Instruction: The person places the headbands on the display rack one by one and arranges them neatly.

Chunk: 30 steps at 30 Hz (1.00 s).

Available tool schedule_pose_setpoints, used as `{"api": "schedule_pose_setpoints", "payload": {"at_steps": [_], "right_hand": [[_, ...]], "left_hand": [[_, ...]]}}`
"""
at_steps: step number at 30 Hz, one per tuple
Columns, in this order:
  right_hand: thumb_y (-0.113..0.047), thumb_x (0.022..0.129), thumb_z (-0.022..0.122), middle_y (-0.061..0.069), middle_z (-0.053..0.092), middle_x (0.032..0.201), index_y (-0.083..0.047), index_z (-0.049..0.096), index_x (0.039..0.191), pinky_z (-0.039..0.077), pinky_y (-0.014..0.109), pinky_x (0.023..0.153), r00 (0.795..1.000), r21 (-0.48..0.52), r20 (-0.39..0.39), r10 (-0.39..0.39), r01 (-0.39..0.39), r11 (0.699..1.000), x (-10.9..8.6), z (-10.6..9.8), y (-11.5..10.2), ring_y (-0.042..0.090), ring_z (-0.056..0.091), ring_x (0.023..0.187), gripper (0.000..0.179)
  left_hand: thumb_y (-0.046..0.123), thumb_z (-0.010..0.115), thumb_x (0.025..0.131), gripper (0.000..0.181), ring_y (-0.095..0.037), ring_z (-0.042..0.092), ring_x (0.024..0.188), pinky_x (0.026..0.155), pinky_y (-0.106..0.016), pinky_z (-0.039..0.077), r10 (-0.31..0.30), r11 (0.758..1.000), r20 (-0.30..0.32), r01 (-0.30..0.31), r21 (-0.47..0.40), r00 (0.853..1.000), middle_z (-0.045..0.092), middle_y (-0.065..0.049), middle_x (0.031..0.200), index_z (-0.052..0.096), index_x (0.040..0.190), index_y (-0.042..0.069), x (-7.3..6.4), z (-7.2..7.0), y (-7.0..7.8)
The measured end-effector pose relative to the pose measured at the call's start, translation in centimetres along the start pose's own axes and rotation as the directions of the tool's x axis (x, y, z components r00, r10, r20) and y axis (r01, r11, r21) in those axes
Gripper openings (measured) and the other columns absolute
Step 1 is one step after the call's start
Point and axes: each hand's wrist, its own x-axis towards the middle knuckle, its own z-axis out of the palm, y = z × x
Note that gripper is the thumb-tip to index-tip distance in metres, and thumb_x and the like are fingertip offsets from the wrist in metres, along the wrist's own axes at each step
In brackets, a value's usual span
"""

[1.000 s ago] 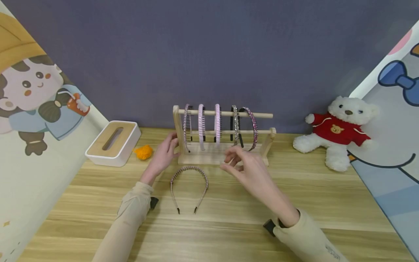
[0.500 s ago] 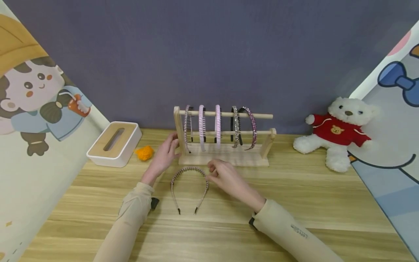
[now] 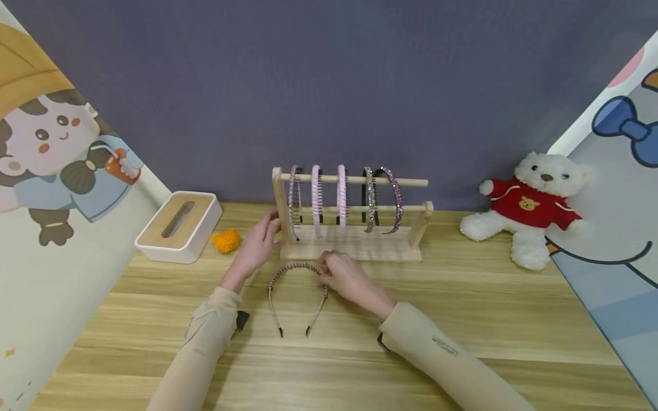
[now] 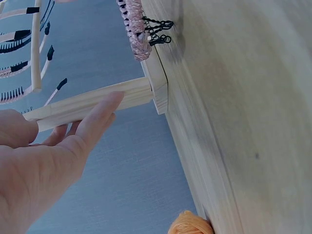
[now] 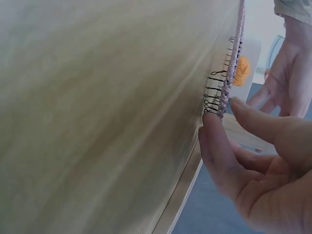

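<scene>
A beaded pink headband (image 3: 280, 273) with dark comb teeth lies on the table in front of a wooden headband rack (image 3: 354, 250). Thumb and fingertips of my right hand (image 3: 346, 277) close round its upper right curve. In the right wrist view the headband (image 5: 225, 92) runs between that thumb and the index fingertip; whether the thumb presses on it is hard to see. My left hand (image 3: 257, 242) holds the left post of the rack. In the left wrist view this post (image 4: 131, 92) passes between the thumb and the fingers of the left hand (image 4: 53, 161).
Several headbands hang from the rack's upper bar, among them a lilac one (image 3: 316, 200) and a glittery one (image 3: 397, 200). A tissue box (image 3: 177, 228) and an orange ball of yarn (image 3: 226, 240) stand on the left. On the right sits a white teddy bear (image 3: 534, 208).
My right hand has come down and left from in front of the rack to the upper right curve of the lying headband. The left hand stays at the post.
</scene>
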Motion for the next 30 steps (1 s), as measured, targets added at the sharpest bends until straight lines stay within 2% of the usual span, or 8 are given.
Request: {"api": "schedule_pose_setpoints", "payload": {"at_steps": [7,14,21,23,30], "right_hand": [[-0.009,0.09,0.088,0.009,0.069,0.088,0.007,0.073,0.11,0.062,0.027,0.069,1.0,-0.034,0.008,0.003,-0.003,0.999,0.4,0.3,-0.1,0.02,0.065,0.078,0.03],[0.004,0.096,0.078,0.009,0.066,0.087,0.01,0.07,0.113,0.059,0.017,0.051,0.992,0.11,0.08,0.1,-0.108,0.988,0.5,0.1,-0.3,0.012,0.065,0.059,0.02],[0.009,0.098,0.072,0.011,0.069,0.091,0.011,0.071,0.12,0.061,0.02,0.05,0.986,0.211,0.075,0.146,-0.158,0.965,0.0,-1.2,-0.7,0.013,0.065,0.058,0.023],[0.009,0.098,0.071,0.011,0.071,0.092,0.01,0.071,0.12,0.062,0.022,0.05,0.987,0.228,0.06,0.147,-0.157,0.961,-0.3,-1.6,-0.8,0.014,0.065,0.059,0.022],[0.007,0.097,0.074,0.016,0.074,0.097,0.008,0.073,0.114,0.062,0.018,0.056,0.996,0.208,-0.017,0.084,-0.079,0.975,-1.8,-3.5,-1.0,0.014,0.066,0.069,0.018]], "left_hand": [[0.016,0.031,0.12,0.045,-0.05,0.048,0.144,0.101,-0.05,0.062,0.004,1.0,0.001,-0.004,-0.002,1.0,0.043,-0.032,0.158,0.037,0.158,-0.007,0.0,0.0,0.0],[0.015,0.031,0.12,0.045,-0.051,0.048,0.143,0.1,-0.051,0.062,0.007,1.0,-0.001,-0.007,0.004,1.0,0.043,-0.032,0.158,0.037,0.158,-0.007,0.0,0.0,0.0],[0.015,0.031,0.12,0.045,-0.052,0.048,0.142,0.1,-0.051,0.062,0.011,1.0,-0.005,-0.011,0.014,1.0,0.043,-0.033,0.158,0.037,0.158,-0.008,-0.1,-0.1,0.1],[0.015,0.031,0.12,0.045,-0.053,0.048,0.142,0.101,-0.052,0.062,0.017,1.0,-0.005,-0.016,0.014,1.0,0.043,-0.034,0.158,0.037,0.157,-0.009,-0.2,-0.1,0.1],[0.014,0.032,0.12,0.044,-0.054,0.048,0.141,0.1,-0.054,0.061,0.03,0.999,-0.008,-0.029,0.015,1.0,0.044,-0.035,0.156,0.038,0.156,-0.01,-0.1,0.0,0.1]]}}
